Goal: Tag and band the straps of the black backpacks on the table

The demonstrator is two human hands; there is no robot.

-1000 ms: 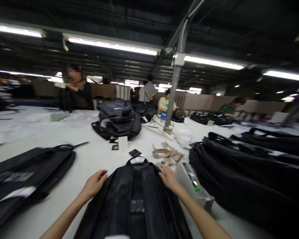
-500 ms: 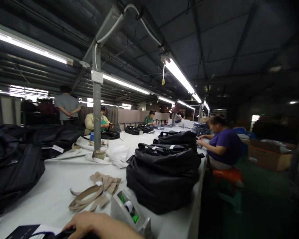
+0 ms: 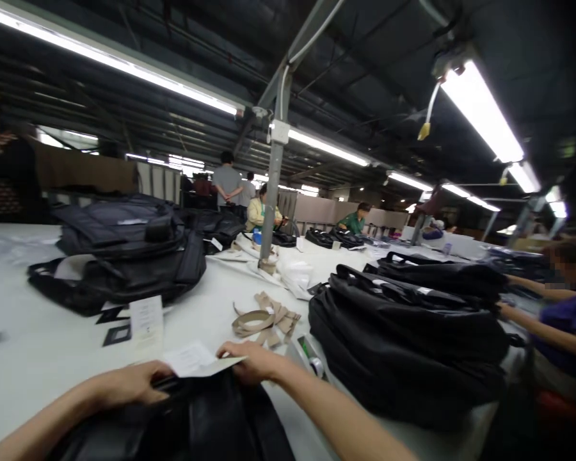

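bag: black, at the near side of the desk, its top between the wearer's arms; the lower part ran out of view.
left grip: on the upper left of the bag, thumb and fingers bent and grasping its top edge.
right grip: at the upper right of the bag, fingers curled against the paper; whether they clenched the paper, the bag or both, I could not tell.
paper: white, over the top of the bag between the two grips, its right end against the right grip; the print was too blurred to read.
tags: a white card with printed lines and a black tag just left of it, both beyond the left grip.
left pile: black bags stacked on the desk, behind the tags.
straps: beige strips, one curled into a ring, beyond the right grip.
dispenser: grey with green inside, between the right forearm and the right pile.
right pile: black bags heaped on the desk, well to the right of the bag.
post: grey metal, rising behind the straps, with white plastic near its foot.
people: a purple sleeve at the far right, a green top, a yellow jacket and a grey shirt farther back.
lamps: a bright tube hung overhead on the right, a yellow plug dangling near it.
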